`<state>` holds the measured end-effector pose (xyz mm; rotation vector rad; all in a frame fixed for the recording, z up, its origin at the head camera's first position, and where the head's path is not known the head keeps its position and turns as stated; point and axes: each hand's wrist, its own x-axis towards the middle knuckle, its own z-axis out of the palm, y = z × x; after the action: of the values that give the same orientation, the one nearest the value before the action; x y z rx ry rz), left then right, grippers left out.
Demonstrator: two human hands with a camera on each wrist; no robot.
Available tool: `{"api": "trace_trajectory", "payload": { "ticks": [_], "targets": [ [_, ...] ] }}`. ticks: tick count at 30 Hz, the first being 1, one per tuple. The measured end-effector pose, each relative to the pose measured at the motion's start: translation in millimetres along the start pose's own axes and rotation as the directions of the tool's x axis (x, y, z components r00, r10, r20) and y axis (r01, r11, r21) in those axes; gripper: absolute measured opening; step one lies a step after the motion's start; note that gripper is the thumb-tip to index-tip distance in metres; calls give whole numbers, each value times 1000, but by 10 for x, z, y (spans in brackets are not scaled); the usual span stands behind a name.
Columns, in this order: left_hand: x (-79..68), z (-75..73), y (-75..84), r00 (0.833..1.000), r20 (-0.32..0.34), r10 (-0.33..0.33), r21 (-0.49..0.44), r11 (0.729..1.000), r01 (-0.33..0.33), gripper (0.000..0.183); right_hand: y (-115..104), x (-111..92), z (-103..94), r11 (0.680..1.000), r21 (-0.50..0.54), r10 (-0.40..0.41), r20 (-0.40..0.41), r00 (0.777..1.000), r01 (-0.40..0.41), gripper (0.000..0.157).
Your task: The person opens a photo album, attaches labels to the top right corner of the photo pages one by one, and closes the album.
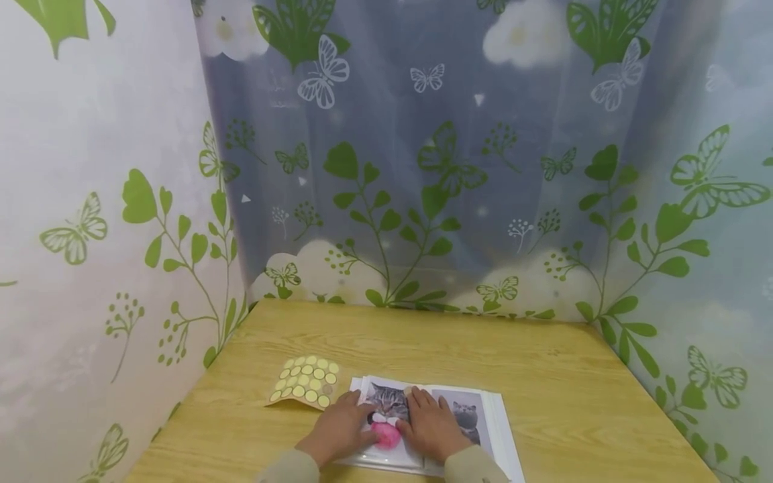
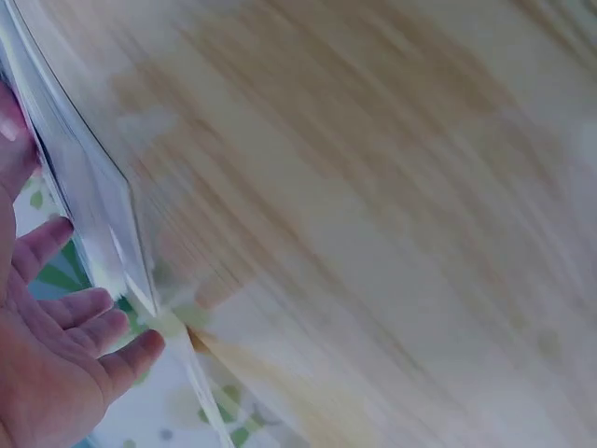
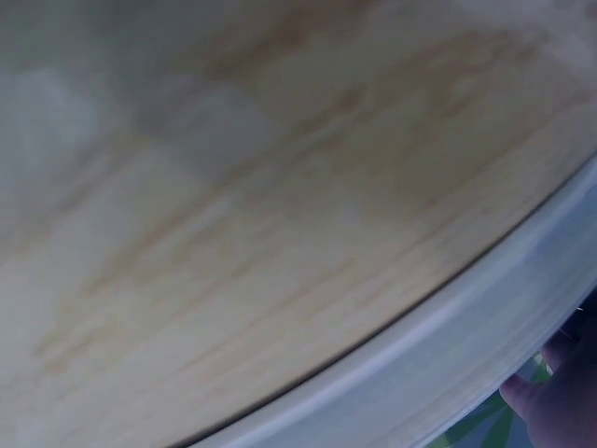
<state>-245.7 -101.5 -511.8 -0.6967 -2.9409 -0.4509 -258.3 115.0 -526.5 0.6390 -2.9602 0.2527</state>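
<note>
An open photo album (image 1: 417, 463) with clear-sleeved pages lies on the table. On its left page is a picture of a tabby cat (image 1: 389, 402) with a pink round shape below its face. My left hand (image 1: 339, 428) rests along that page's left side, fingers straight, the thumb reaching toward the pink shape. Flat over the album's middle, my right hand (image 1: 436, 422) presses with its fingers extended and partly covers the cat pictures. In the left wrist view, spread fingers of my left hand (image 2: 56, 345) show beside the album's edge (image 2: 121, 224).
A sheet of yellow round stickers (image 1: 304, 379), one spot brown instead of yellow, lies left of the album with a lifted front edge. The wood-grain table (image 1: 574, 382) is enclosed by curtains (image 1: 386, 221) printed with leaves and butterflies.
</note>
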Motion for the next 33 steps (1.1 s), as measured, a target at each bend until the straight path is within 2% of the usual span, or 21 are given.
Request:
{"api": "trace_trajectory", "payload": {
  "ticks": [5, 10, 13, 18, 25, 29, 33],
  "targets": [
    [-14, -112, -102, 999, -53, -11, -7, 1000, 10, 45, -40, -16, -74, 1000, 17, 20, 22, 1000, -20, 67],
    [4, -163, -235, 990, -140, -21, -15, 1000, 19, 40, -45, -12, -60, 999, 8, 35, 30, 999, -36, 67],
    [25, -175, -340, 979, -197, -52, -3, 999, 52, 40, -28, 0, -23, 999, 17, 38, 34, 999, -39, 67],
    [31, -246, -510, 957, -249, -150, 17, 987, 159, 44, -11, 17, 20, 999, 27, 41, 37, 998, -42, 68],
    [19, -364, -751, 926, -239, -292, 26, 951, 307, 55, -30, 28, 63, 999, 33, 38, 13, 999, -38, 68],
    [-1, -426, -811, 907, -208, -365, -4, 928, 373, 61, -81, 36, 21, 999, 15, 46, 18, 999, -46, 68],
    [-24, -418, -834, 893, -178, -413, -51, 910, 411, 65, -122, 28, -45, 999, 22, 48, 22, 999, -49, 67]
  ]
}}
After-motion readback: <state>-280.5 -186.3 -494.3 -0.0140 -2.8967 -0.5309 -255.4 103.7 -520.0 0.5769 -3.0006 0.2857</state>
